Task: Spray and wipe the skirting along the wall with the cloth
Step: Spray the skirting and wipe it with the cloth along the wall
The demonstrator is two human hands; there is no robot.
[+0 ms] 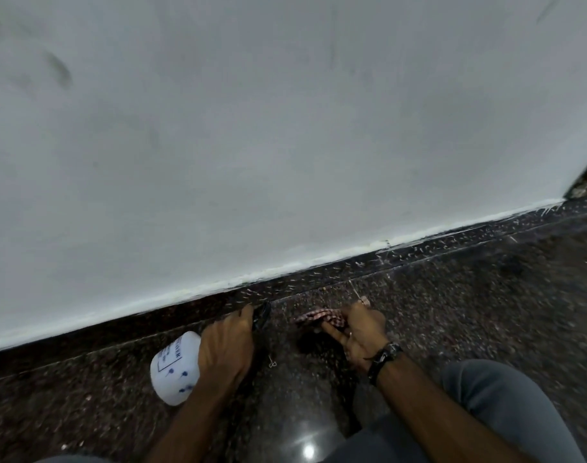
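Note:
A dark speckled granite skirting (419, 245) runs along the foot of the white wall (285, 128), rising from lower left to upper right, flecked with white paint. My left hand (227, 345) grips a white spray bottle (175, 369) by its neck, and the black nozzle (262, 315) points at the skirting, close to it. Just to the right, my right hand (362, 335) holds a red-and-white checked cloth (322, 317) bunched above the floor, a little short of the skirting. A dark band sits on my right wrist.
The floor (452, 312) is polished dark granite with a light glare near the bottom centre. My knees in grey trousers (492, 406) fill the lower right. A dark door frame or corner (586, 182) ends the wall at far right.

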